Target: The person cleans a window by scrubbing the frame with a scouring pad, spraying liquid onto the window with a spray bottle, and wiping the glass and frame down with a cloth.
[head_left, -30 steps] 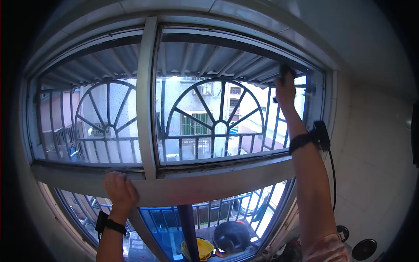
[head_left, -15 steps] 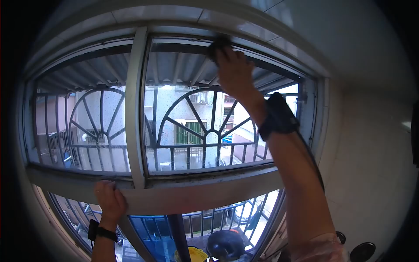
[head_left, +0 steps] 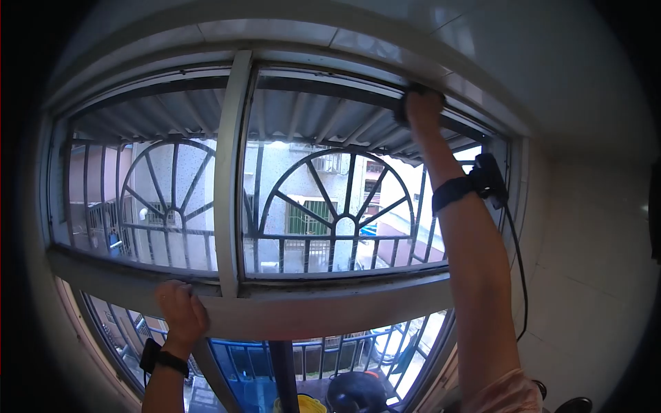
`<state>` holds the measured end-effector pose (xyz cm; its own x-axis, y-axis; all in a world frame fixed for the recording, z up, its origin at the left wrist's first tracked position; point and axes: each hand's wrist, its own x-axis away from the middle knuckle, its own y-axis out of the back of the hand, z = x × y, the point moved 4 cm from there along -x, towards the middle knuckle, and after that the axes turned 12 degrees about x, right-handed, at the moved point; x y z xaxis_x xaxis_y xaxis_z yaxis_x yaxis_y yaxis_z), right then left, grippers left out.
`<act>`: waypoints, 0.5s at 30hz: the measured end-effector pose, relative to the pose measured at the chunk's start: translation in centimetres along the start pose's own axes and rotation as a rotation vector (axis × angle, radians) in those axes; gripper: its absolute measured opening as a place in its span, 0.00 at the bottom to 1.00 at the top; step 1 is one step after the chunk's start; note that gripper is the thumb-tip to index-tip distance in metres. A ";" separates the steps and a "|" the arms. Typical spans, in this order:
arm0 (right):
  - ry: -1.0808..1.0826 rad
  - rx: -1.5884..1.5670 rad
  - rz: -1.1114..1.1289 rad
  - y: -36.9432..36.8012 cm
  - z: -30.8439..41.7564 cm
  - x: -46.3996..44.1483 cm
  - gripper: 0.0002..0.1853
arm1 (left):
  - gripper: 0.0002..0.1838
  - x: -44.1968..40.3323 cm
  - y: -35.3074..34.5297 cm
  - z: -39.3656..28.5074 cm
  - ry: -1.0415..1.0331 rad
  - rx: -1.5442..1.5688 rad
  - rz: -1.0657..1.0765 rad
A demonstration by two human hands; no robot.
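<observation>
At the upper right pane, my right hand (head_left: 424,110) is closed on a dark cloth-like item (head_left: 403,109), held against the top of the window frame. Its exact kind is hard to make out. My left hand (head_left: 182,311) has its fingers curled over the wide horizontal crossbar (head_left: 303,315) of the window, left of the vertical post (head_left: 234,179). Each wrist wears a black strap with a small device. Behind the glass stand dark bars with arched, fan-shaped patterns (head_left: 345,226).
Below the crossbar, a black pan (head_left: 355,394) and a yellow basket (head_left: 311,405) stand outside by the lower bars. A dark upright pole (head_left: 283,375) rises beside them. The tiled wall (head_left: 585,261) is at the right. Corrugated roofing (head_left: 303,117) hangs outside.
My right hand moved left along the top of the pane with the dark item, then back right. My left hand stays on the crossbar. The view has shifted slightly.
</observation>
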<state>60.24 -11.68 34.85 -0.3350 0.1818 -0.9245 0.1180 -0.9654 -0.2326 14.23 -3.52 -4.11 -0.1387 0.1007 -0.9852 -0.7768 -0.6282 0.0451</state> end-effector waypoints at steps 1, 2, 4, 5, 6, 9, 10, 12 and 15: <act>0.035 0.222 0.201 -0.8 4.6 2.0 0.15 | 0.09 0.2 -0.1 0.1 0.014 0.009 0.013; 0.227 0.284 0.164 -2.1 8.7 4.6 0.14 | 0.09 0.3 -0.2 0.3 0.026 0.021 0.025; 0.692 0.452 -0.050 -4.8 16.1 10.7 0.13 | 0.09 0.5 -0.2 0.4 0.034 0.026 0.034; 0.852 0.500 -0.123 -5.6 18.5 12.9 0.13 | 0.09 0.5 -0.1 0.5 0.027 0.019 0.028; 0.896 0.322 -0.117 -5.4 19.7 13.7 0.16 | 0.09 0.5 0.0 0.5 0.019 0.013 0.023; 1.346 0.627 -0.079 -3.9 18.3 11.9 0.16 | 0.09 0.4 0.0 0.3 -0.012 -0.019 -0.005; 1.369 0.801 -0.045 -3.4 16.5 9.4 0.14 | 0.09 0.5 0.0 0.5 -0.012 -0.015 -0.011; 1.490 0.900 -0.164 -0.2 12.6 7.1 0.13 | 0.09 0.7 -0.1 0.8 -0.009 -0.007 -0.026; 1.351 0.970 -0.211 3.8 7.0 5.7 0.12 | 0.09 0.6 -0.1 0.7 0.005 0.016 -0.026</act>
<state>52.26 -15.57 30.77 0.7819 -0.1638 -0.6015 -0.5752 -0.5615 -0.5948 13.76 -2.86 -4.56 -0.1155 0.1127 -0.9869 -0.7898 -0.6129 0.0225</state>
